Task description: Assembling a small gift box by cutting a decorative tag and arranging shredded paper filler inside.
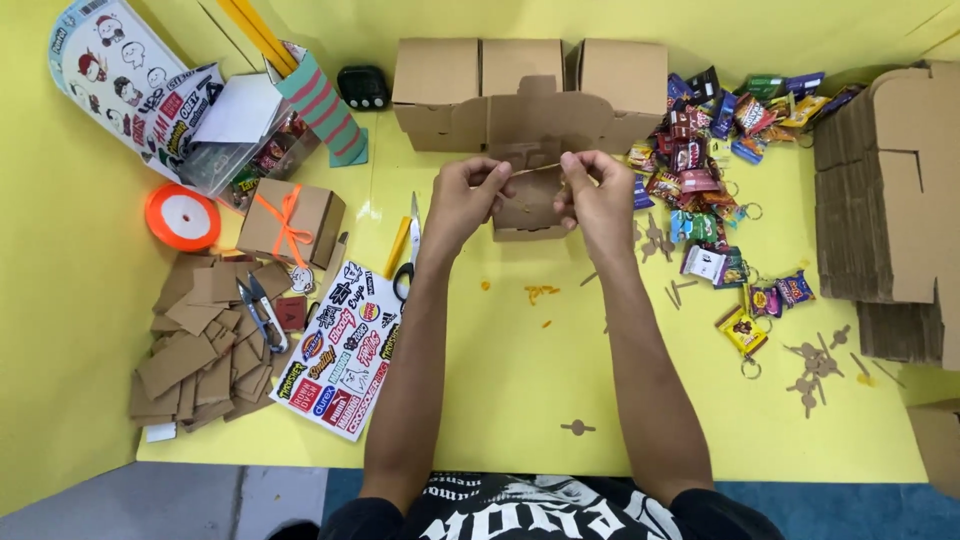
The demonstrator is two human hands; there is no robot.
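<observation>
- the left hand [465,195] is closed, fingers curled, pinching the left edge of a small half-folded cardboard box [528,205].
- the right hand [595,195] is closed the same way, thumb and fingers pinching the box's right edge near the top flap.
- both forearms reach straight up from the near edge of the table [520,400], roughly parallel, with the wrists bent slightly inward towards each other.
- the small box sits between the two hands, past the middle of the table, just in front of a larger open cardboard box [530,95] by the far edge.
- one finished box tied with orange ribbon [290,222] stands towards the left edge, one orange ribbon spool [182,216] just beside it.
- one pair of scissors [408,250] lies left of the left arm; one sticker sheet [345,345] lies nearer the near edge.
- a heap of cardboard scraps [205,345] fills the near left corner.
- many wrapped sweets [715,150], too many to count, spread towards the far right; one stack of flat cardboard [885,200] lies at the right edge.
</observation>
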